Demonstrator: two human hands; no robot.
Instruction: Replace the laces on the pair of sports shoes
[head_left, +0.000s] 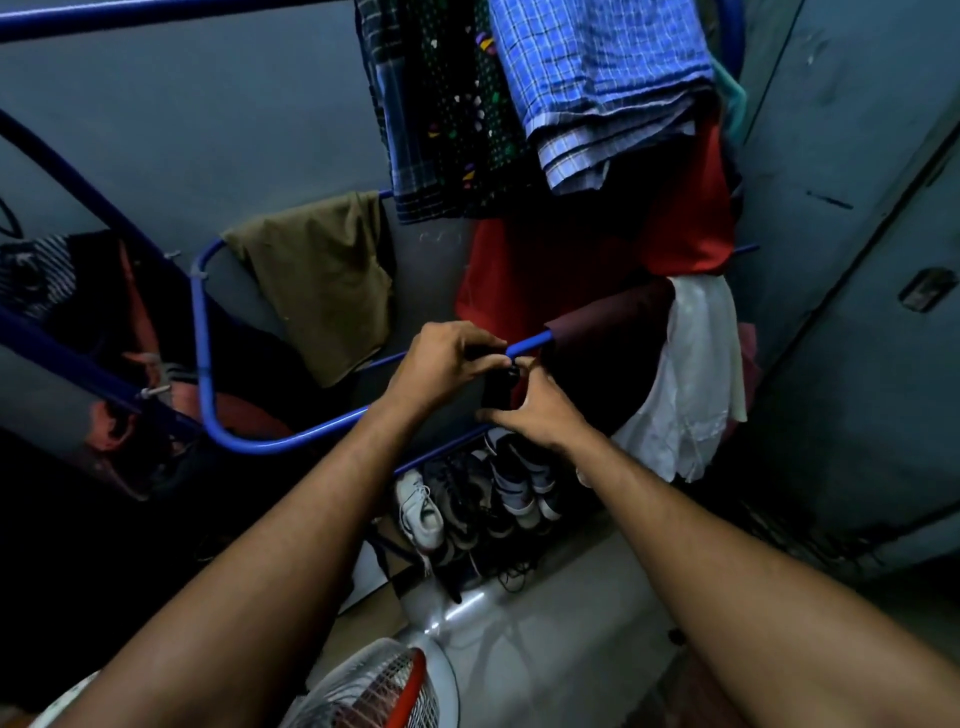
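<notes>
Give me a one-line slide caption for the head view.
Both hands, left and right, hold a small dark item at the blue rack rail, above shoes on the floor.

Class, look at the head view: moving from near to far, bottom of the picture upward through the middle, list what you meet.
Fan → white shoe → right hand → left hand → red garment → blue checked cloth.
</notes>
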